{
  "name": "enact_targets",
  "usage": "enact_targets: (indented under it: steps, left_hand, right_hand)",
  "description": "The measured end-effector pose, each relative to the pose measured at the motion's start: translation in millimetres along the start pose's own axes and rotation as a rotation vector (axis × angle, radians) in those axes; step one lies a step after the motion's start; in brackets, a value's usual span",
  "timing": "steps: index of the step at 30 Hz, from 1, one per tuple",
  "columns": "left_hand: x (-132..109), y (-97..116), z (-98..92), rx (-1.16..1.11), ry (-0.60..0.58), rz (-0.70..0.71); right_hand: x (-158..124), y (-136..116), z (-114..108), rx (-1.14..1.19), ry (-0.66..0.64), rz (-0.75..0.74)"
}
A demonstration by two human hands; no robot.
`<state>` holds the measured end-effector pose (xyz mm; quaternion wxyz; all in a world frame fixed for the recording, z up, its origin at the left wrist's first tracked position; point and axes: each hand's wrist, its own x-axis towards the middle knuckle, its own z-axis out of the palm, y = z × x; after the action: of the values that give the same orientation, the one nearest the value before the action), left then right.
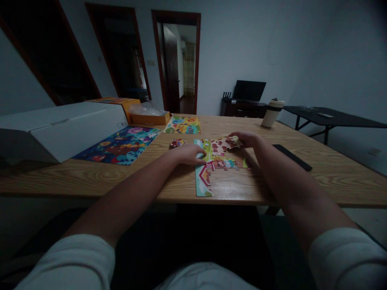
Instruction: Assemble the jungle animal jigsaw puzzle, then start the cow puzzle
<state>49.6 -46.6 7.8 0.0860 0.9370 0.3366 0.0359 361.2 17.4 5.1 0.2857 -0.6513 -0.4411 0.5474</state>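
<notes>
A partly assembled farm jigsaw puzzle (211, 167) lies on the wooden table (121, 177) in front of me. My left hand (189, 154) rests palm down on the puzzle's left edge, fingers curled loosely on the pieces. At the puzzle's upper right corner my right hand (246, 139) pinches a puzzle piece (233, 141). A small loose cluster of pieces (177, 142) sits just above my left hand.
A finished dark-blue puzzle (121, 144) and a smaller colourful one (183, 125) lie further back. A large white box (57, 127) stands at left, an orange box (145, 114) behind it. A tumbler (272, 112) and a dark flat device (292, 157) sit at right.
</notes>
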Motion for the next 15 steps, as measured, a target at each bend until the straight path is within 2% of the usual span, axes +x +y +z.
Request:
enact_targets:
  steps: [7,12,15]
  left_hand:
    - [-0.5,2.9,-2.6,0.042,-0.026,-0.001]
    - [-0.3,2.1,-2.0,0.052,-0.026,0.005]
    - [0.0,0.8,-1.0,0.046,-0.023,0.012]
  right_hand:
    - [-0.6,4.5,0.4,0.012,-0.078,-0.101]
    - [1.4,8.7,3.6,-0.118,0.019,-0.146]
    - [1.5,6.3,5.7,-0.097,0.04,-0.191]
